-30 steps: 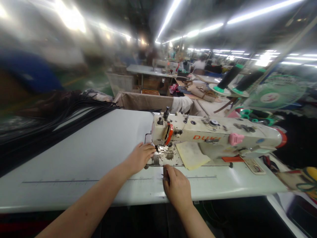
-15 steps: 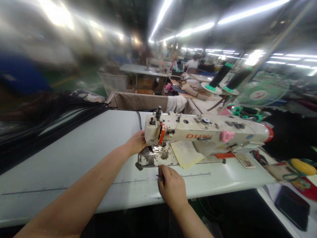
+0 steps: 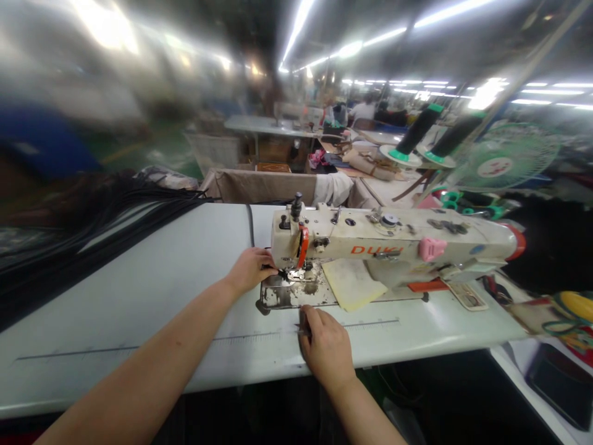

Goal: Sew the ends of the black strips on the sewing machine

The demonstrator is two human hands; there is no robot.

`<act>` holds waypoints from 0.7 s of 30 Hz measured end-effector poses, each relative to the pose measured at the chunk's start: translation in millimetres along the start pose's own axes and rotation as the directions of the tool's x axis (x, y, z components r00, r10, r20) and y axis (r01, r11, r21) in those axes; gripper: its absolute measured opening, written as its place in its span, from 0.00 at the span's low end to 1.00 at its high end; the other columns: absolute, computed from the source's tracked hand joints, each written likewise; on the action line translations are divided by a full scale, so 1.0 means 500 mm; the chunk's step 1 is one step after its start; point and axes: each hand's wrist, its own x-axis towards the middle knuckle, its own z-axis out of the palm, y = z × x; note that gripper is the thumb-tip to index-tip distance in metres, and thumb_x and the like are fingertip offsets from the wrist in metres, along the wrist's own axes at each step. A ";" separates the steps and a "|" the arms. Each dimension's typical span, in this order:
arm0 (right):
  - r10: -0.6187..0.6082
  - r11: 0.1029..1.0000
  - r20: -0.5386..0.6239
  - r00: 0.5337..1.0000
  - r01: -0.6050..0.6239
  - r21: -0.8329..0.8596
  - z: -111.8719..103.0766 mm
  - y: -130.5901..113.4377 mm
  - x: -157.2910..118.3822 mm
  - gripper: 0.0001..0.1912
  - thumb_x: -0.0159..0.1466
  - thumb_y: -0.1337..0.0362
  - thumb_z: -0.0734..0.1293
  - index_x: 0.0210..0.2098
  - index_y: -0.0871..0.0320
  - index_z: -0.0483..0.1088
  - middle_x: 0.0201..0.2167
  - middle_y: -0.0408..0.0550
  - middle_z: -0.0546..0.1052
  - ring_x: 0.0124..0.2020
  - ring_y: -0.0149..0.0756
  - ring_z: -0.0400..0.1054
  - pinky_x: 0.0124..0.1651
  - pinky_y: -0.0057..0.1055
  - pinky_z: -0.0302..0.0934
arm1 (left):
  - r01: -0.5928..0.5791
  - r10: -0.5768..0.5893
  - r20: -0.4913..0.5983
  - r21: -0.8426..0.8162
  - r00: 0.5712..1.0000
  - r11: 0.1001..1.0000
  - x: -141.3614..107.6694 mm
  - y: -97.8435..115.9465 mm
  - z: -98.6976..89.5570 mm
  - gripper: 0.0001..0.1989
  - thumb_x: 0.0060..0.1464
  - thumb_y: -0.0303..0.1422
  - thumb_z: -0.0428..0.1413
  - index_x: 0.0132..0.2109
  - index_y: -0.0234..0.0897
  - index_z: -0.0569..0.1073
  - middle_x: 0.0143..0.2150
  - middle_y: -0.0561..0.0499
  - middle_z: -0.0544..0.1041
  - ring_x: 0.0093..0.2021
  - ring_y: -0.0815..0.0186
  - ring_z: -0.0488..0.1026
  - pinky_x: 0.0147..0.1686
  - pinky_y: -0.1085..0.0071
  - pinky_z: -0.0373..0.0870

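I see the left hand point(image 3: 252, 269) come forward beside the sewing machine point(image 3: 338, 232), pinching a black strip point(image 3: 269, 267) mid-frame, now within stitching reach; lower, the right hand point(image 3: 327, 343) grips a dark object point(image 3: 302, 326).

Sewing machine point(image 3: 343, 232), front of the arm: 1 brand word, orange capitals point(image 3: 376, 250), reads "DUKI"; final letter partly masked by a metal lever point(image 3: 387, 254), so less sure. Same machine, right end: blue oval badge point(image 3: 477, 250), wording illegible. Tabletop point(image 3: 208, 247), near edge: ruler scale point(image 3: 245, 337), dark line with tick marks; numerals too small to read. Green fan point(image 3: 528, 157), hub: red marking point(image 3: 495, 167), too blurred to make out.
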 end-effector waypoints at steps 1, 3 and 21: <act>0.002 1.000 0.001 1.000 -0.002 0.000 -0.001 -0.001 0.000 0.21 0.59 0.75 0.63 0.51 0.58 0.72 0.36 0.47 0.79 0.38 0.40 0.70 0.41 0.33 0.59 | 0.020 -0.020 0.001 0.003 1.000 1.000 -0.008 0.007 -0.003 0.04 0.52 0.30 0.67 0.37 0.44 0.84 0.40 0.51 0.84 0.43 0.60 0.79 0.53 0.61 0.73; 0.001 1.000 0.005 1.000 -0.001 -0.002 -0.002 -0.002 0.001 0.21 0.59 0.75 0.63 0.51 0.58 0.72 0.36 0.47 0.79 0.38 0.40 0.70 0.41 0.33 0.59 | 0.070 -0.070 -0.001 0.004 0.998 0.998 -0.024 0.022 -0.006 0.04 0.54 0.31 0.65 0.38 0.45 0.85 0.40 0.52 0.84 0.42 0.61 0.79 0.51 0.63 0.74; 0.007 1.000 0.025 1.000 -0.007 -0.006 0.002 -0.002 0.003 0.19 0.61 0.74 0.64 0.51 0.58 0.71 0.37 0.48 0.79 0.39 0.40 0.70 0.42 0.33 0.59 | 0.445 -0.445 0.008 -0.049 0.896 0.894 -0.094 0.129 0.035 0.10 0.55 0.28 0.63 0.45 0.41 0.82 0.43 0.51 0.80 0.40 0.63 0.80 0.44 0.66 0.77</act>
